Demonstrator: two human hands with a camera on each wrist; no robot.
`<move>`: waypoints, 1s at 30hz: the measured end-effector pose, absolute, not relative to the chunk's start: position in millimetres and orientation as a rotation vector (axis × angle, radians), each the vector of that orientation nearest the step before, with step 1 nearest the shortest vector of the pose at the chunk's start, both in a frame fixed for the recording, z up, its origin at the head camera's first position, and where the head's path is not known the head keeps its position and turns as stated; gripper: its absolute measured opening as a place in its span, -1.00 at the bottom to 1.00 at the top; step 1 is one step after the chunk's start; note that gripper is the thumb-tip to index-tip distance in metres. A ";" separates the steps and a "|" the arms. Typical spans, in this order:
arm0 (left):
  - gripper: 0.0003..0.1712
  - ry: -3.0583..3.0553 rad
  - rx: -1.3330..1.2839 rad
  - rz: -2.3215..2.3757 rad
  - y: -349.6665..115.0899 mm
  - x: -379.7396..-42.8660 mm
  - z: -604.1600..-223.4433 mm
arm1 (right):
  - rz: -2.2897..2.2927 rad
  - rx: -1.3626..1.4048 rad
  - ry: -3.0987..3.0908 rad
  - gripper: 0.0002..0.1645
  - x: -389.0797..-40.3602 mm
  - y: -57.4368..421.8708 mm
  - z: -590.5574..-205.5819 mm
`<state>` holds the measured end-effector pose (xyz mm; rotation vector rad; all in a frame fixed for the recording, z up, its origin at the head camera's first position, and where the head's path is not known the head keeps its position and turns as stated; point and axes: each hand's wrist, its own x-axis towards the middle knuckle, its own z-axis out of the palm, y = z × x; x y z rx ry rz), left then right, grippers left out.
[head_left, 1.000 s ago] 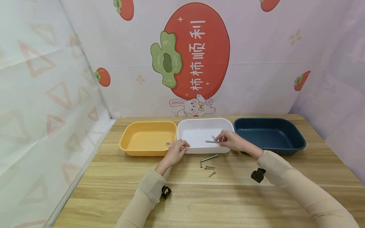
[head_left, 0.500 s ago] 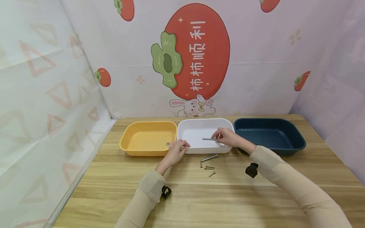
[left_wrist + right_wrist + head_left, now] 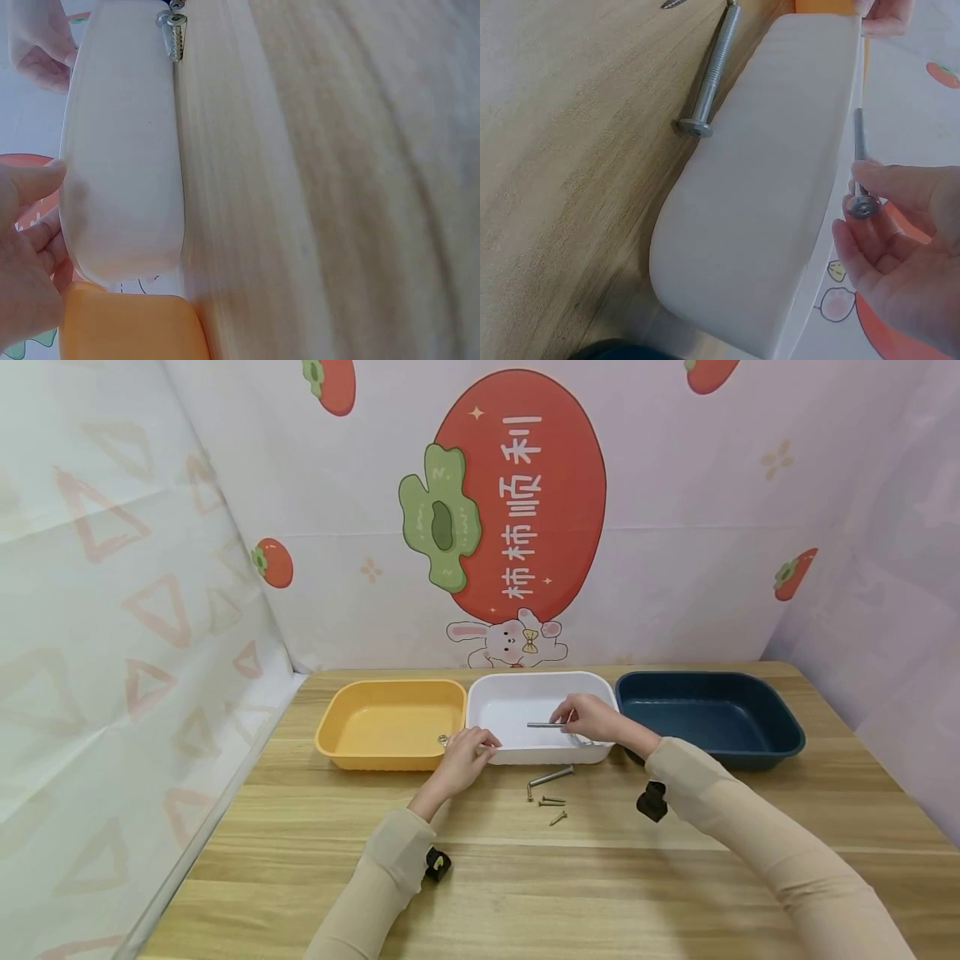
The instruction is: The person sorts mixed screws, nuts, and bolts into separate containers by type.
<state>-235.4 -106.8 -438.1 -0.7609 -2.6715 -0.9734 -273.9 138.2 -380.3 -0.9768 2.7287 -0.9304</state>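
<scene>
By the desk's far edge (image 3: 778, 673), my right grip (image 3: 596, 718) pinches a bolt (image 3: 542, 725) over the white tray (image 3: 536, 757); my left grip (image 3: 463, 762) clasps its rim (image 3: 64, 120).

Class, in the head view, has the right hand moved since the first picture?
Yes: against the white tray, the right hand has shifted slightly left, toward the yellow tray.
</scene>
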 end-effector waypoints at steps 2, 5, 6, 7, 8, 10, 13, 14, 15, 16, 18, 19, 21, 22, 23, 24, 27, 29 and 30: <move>-0.94 -2.672 -0.761 -0.967 -106.7 -235.3 -438.2 | -0.934 -0.965 2.727 -0.79 -274.3 137.3 -380.8; -0.94 -2.671 -0.761 -0.973 -106.8 -235.2 -438.3 | -0.954 -0.949 2.719 -0.75 -274.1 136.6 -380.5; -0.94 -2.671 -0.760 -0.976 -106.9 -235.2 -438.3 | -0.958 -0.951 2.715 -0.74 -273.6 136.7 -380.1; -0.94 -2.673 -0.757 -0.976 -106.9 -235.2 -438.4 | -0.963 -0.952 2.711 -0.73 -272.9 137.1 -379.8; -0.94 -2.674 -0.756 -0.982 -106.9 -235.2 -438.3 | -0.969 -0.958 2.707 -0.73 -272.5 137.5 -379.8; -0.94 -2.676 -0.757 -0.993 -107.0 -235.3 -438.2 | -0.980 -0.966 2.702 -0.74 -271.3 138.7 -379.9; -0.94 -2.682 -0.751 -0.999 -106.8 -235.1 -438.0 | -0.988 -0.994 2.695 -0.75 -268.3 140.5 -379.7; -0.94 -2.683 -0.750 -1.003 -106.8 -235.0 -438.0 | -0.990 -1.006 2.693 -0.76 -267.3 141.1 -379.8; -0.94 -2.682 -0.749 -1.004 -106.7 -234.9 -438.1 | -0.992 -1.013 2.691 -0.76 -265.9 141.6 -379.6; -0.94 -2.681 -0.748 -1.006 -106.7 -234.9 -438.2 | -0.997 -1.021 2.685 -0.76 -264.6 141.9 -379.5; -0.94 -2.675 -0.748 -1.009 -106.7 -235.0 -438.5 | -1.001 -1.036 2.682 -0.77 -262.1 142.7 -379.7; -0.94 -2.673 -0.750 -1.009 -106.7 -235.2 -438.7 | -1.005 -1.031 2.679 -0.76 -261.0 143.0 -380.0; -0.94 -2.668 -0.751 -1.006 -106.6 -235.3 -438.6 | -1.002 -1.032 2.677 -0.76 -258.1 143.9 -380.0; -0.95 -2.668 -0.751 -1.005 -106.7 -235.3 -438.6 | -1.004 -1.037 2.674 -0.76 -256.6 144.4 -380.0; -0.95 -2.668 -0.751 -1.006 -106.7 -235.3 -438.6 | -1.004 -1.043 2.673 -0.76 -255.0 145.0 -379.9; -0.95 -2.669 -0.749 -1.004 -106.7 -235.3 -438.5 | -1.012 -1.047 2.667 -0.76 -253.3 145.4 -379.6; -0.94 -2.672 -0.749 -1.006 -106.7 -235.2 -438.2 | -1.016 -1.076 2.663 -0.76 -248.3 146.9 -379.1; -0.93 -2.675 -0.748 -1.004 -106.7 -235.3 -438.1 | -1.021 -1.078 2.656 -0.76 -245.2 147.6 -379.2; -0.93 -2.676 -0.748 -1.002 -106.8 -235.3 -438.1 | -1.028 -1.070 2.648 -0.77 -243.6 147.7 -379.0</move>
